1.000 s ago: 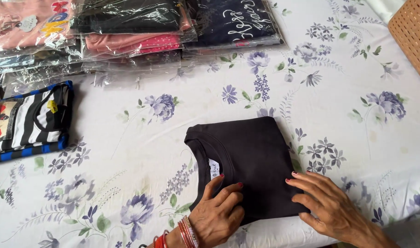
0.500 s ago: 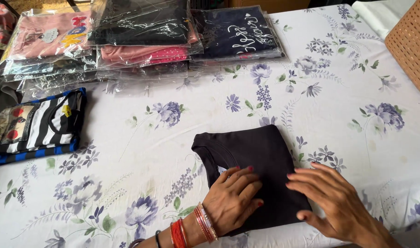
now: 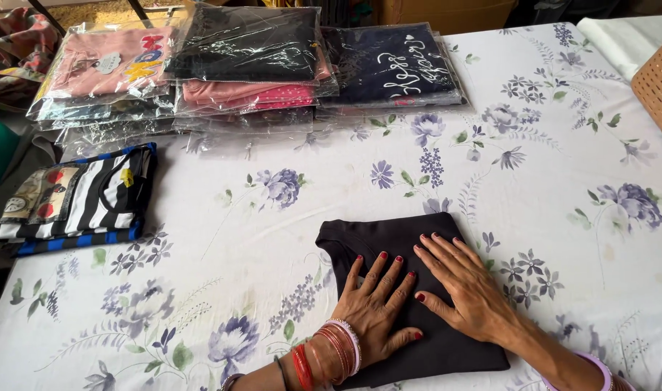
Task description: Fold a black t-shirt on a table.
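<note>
Both hands lay flat, fingers spread, holding nothing: left hand [image 3: 378, 311] and right hand [image 3: 465, 289] pressed side by side on the folded black cotton garment [image 3: 389, 242], near the front edge of the floral-sheeted worktop [image 3: 563, 145], keeping the fold flat. Open cloth lay all round; striped folded top [image 3: 92, 199] and bagged clothes stack [image 3: 251, 65] sat well apart

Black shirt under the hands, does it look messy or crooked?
Nothing stands out. The folded black shirt lies flat on the flowered sheet, a bit slanted, with the left hand and right hand pressed on it.
</note>
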